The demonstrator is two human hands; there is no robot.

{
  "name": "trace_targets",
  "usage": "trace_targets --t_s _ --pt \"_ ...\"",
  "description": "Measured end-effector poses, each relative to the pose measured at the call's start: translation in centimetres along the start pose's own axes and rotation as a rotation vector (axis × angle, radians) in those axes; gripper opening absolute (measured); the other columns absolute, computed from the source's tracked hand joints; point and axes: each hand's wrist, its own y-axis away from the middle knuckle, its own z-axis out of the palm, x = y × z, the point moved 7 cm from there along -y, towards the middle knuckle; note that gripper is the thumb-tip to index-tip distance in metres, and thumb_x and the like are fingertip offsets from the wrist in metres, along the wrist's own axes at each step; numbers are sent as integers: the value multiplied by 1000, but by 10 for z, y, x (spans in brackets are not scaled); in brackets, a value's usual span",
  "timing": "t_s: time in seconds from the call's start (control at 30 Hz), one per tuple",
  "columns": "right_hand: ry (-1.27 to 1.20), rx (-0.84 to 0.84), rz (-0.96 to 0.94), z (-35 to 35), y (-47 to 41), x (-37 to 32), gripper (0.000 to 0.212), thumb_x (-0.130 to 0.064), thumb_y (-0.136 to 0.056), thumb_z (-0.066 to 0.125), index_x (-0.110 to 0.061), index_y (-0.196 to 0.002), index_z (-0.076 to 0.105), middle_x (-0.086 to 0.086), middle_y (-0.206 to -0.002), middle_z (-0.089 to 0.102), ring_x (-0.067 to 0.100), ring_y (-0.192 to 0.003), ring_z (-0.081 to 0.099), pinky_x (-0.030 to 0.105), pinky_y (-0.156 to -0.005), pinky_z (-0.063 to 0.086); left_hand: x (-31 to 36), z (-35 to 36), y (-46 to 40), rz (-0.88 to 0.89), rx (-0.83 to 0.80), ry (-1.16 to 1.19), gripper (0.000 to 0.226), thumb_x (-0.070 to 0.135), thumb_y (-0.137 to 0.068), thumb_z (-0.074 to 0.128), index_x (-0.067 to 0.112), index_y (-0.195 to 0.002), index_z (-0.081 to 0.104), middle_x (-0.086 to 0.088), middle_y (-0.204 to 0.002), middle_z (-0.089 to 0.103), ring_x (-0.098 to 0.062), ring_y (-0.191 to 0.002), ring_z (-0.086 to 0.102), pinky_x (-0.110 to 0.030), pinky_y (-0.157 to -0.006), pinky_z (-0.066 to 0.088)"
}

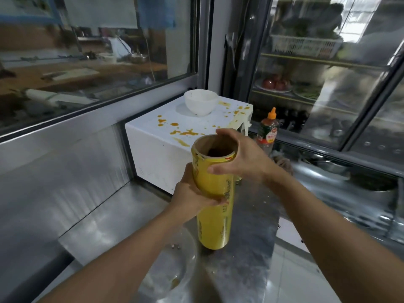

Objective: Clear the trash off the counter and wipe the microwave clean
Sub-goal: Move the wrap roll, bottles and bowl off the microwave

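Reflective stainless-steel counter (pixel 251 219) bearing a stained white box-shaped microwave (pixel 166 149) beyond the grip and a clear glass bowl (pixel 172 265) below it.

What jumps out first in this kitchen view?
A big yellow roll stands upright on the steel counter, gripped by both hands: the left hand at its middle, the right hand at its open top. Behind it, a white microwave is splattered with orange sauce, with a white bowl on top.

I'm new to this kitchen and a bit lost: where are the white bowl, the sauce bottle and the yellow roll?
white bowl (pixel 200 103), head view, front of its outer wall.
sauce bottle (pixel 268 130), head view, on its label.
yellow roll (pixel 215 224), head view, lower side of the roll.
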Motion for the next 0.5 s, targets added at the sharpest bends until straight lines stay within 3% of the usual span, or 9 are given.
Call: trace_targets --t_s 0.17,0.27,0.5 --pt "27 42 -34 -6 -22 -56 91 -36 -58 86 -21 -136 41 -4 -127 56 14 -117 53 36 -100 47 39 -40 -8 85 14 15 105 39 -31 89 37 -123 37 11 -115 58 -13 -108 58 -42 -84 56" --pt "18 41 -55 2 -40 -88 94 -40 -54 85 -21 -135 42 -3 -124 58 15 -115 55 39 -98 48 53 -73 -13 107 23 41 110 42 -26 89 33 -123 38 6 -119 58 -20 -111 58 -48 -85 55" --pt "15 19 -81 53 -89 -132 88 -36 -56 87 -22 -131 42 -4 -117 59 13 -108 57 33 -91 53 51 -165 -21 113 147 -131 101 50 -29 85 47 -115 32 14 -110 57 -14 -102 58 -39 -80 56"
